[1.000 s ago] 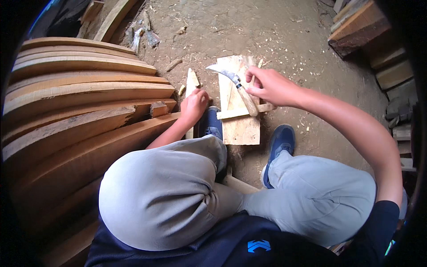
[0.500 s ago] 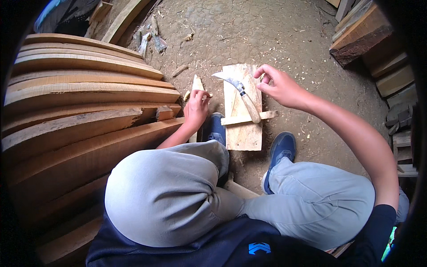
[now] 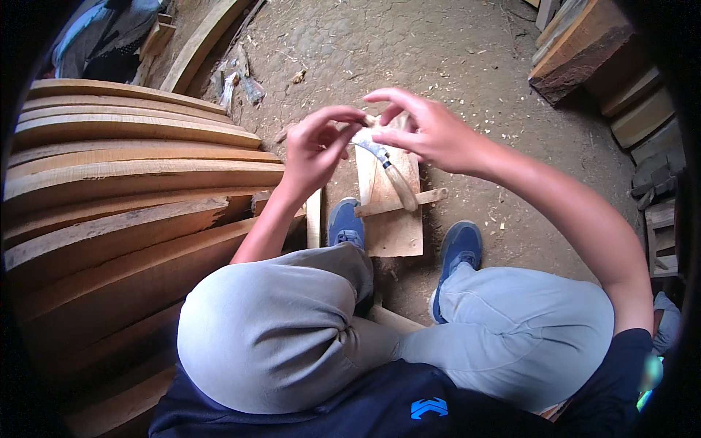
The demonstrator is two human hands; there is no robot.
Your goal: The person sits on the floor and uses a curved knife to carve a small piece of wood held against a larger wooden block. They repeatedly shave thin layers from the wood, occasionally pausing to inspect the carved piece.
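My left hand (image 3: 314, 146) is raised, thumb and forefinger pinching a small pale piece of wood (image 3: 372, 122). Close by on its right, my right hand (image 3: 438, 135) has curved fingers held apart from its thumb around the small piece; whether they touch it I cannot tell. Beneath both hands a curved-blade knife (image 3: 399, 186) with a wooden handle lies on a flat wooden board (image 3: 394, 237). Its blade is partly covered by my fingers. A narrow wooden strip (image 3: 434, 196) crosses the board under the handle end. The board's far end is hidden by my hands.
Stacked thick planks (image 3: 146, 175) fill the left side. My blue shoes (image 3: 461, 244) flank the board. Wood chips lie scattered on the dirt floor (image 3: 475, 66). Heavy timber (image 3: 584, 51) stands at the far right, and a pale wood strip (image 3: 314, 219) lies beside my left shoe.
My left hand has risen from beside the planks toward the board, bringing the small piece. My right hand has shifted left to meet it. Knife and board remain in place.
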